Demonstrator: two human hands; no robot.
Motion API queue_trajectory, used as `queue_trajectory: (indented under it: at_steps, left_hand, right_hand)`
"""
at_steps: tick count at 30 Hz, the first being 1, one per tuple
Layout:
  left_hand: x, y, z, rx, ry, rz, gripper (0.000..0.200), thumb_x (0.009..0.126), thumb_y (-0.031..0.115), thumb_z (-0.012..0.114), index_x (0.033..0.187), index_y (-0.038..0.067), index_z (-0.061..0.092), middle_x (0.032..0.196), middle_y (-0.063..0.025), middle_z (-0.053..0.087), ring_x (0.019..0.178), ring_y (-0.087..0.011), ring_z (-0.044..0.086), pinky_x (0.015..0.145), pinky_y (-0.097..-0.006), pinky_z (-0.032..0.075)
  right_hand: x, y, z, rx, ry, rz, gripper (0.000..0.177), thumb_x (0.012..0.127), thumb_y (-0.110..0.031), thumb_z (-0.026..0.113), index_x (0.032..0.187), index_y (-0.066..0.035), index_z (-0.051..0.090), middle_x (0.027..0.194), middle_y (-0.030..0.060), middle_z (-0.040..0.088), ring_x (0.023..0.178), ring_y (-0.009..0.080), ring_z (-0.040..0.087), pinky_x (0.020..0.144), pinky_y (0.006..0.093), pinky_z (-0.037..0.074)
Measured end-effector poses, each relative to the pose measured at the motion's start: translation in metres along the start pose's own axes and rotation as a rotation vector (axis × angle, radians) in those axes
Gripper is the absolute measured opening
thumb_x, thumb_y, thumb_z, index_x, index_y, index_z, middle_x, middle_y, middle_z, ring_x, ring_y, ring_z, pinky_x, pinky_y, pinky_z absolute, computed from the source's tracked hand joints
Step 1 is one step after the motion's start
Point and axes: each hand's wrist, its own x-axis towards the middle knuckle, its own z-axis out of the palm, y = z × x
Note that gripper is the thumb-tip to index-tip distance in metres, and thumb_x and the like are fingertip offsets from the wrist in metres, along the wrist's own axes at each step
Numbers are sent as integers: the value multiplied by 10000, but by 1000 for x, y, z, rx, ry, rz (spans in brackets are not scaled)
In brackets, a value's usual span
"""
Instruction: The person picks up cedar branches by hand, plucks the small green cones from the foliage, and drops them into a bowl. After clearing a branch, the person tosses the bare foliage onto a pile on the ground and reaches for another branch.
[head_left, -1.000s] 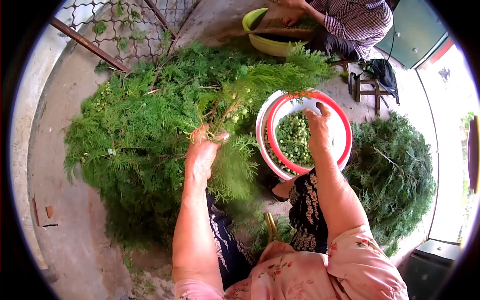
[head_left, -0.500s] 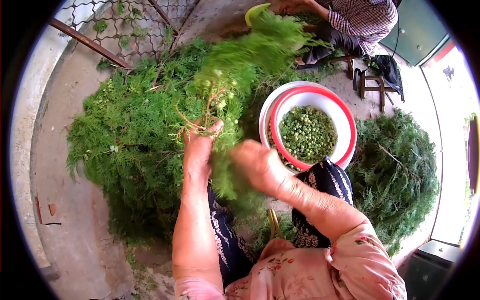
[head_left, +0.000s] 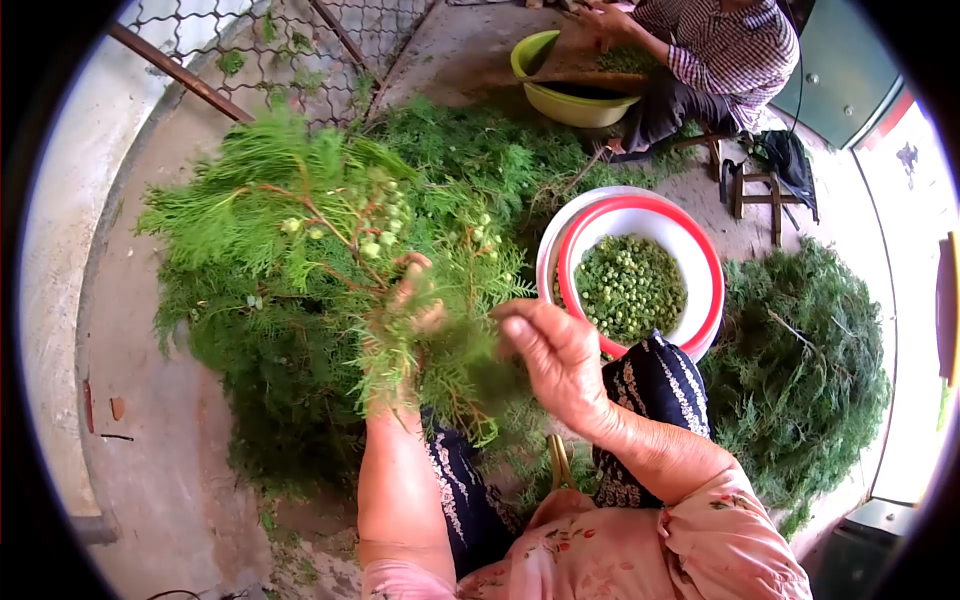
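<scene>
My left hand [head_left: 410, 300], partly covered by foliage, is closed around the stem of a leafy arborvitae branch [head_left: 310, 210]. Clusters of pale green cones [head_left: 378, 238] hang on its reddish twigs. To the right of the sprigs, my right hand [head_left: 565, 365] has its fingers drawn together in a pinch; whatever is between the fingertips cannot be made out. Just beyond this hand stands a white basin with a red rim [head_left: 712, 262], nested on a wider pale basin [head_left: 548, 235]. Many picked green cones [head_left: 628, 285] lie inside it.
A large heap of cut branches [head_left: 280, 390] spreads on the left, with another pile [head_left: 800, 370] on the right. Across from me sits a person in a checked shirt [head_left: 715, 50] beside a yellow-green basin [head_left: 575, 108]. A wooden stool [head_left: 757, 198] stands behind the basins.
The branch in my left hand has swung from upper right to the left, its cones now showing. My right hand has moved slightly right, away from the stem. The other person's yellow-green basin has come into view.
</scene>
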Motion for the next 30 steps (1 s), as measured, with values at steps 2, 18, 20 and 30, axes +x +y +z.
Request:
queue_trajectory:
  at_steps: [2,18,20,30]
  left_hand:
    - [-13,1,6,-4,42,10,167,793,270,673,867,143,594,829,62,502,716,-59,517,613,-217,423]
    - [-134,-7,-17,-528,-172,106,181,943,276,423,1003,105,433,511,70,424,410,-56,352,445,-226,328]
    - [-146,-16,-22,-603,-264,164,178,943,278,423,988,107,443,513,70,418,400,-54,341,416,-212,300]
    - [-193,-40,-49,-956,-419,75,174,951,274,402,1064,153,458,580,-7,445,434,-111,395,382,-239,334]
  right_hand:
    - [3,12,1,91,62,49,138,889,-84,532,978,-3,599,717,16,608,626,64,569,594,197,474]
    - [-80,10,12,211,-176,263,217,833,-195,637,759,-1,573,773,-38,523,720,48,436,631,244,377]
    - [-89,-14,16,279,-241,274,357,807,-170,670,565,-97,419,643,-85,438,599,20,328,511,228,283]
    - [-130,-53,28,540,-215,422,74,778,-69,673,728,-42,627,646,-26,587,537,48,488,504,218,415]
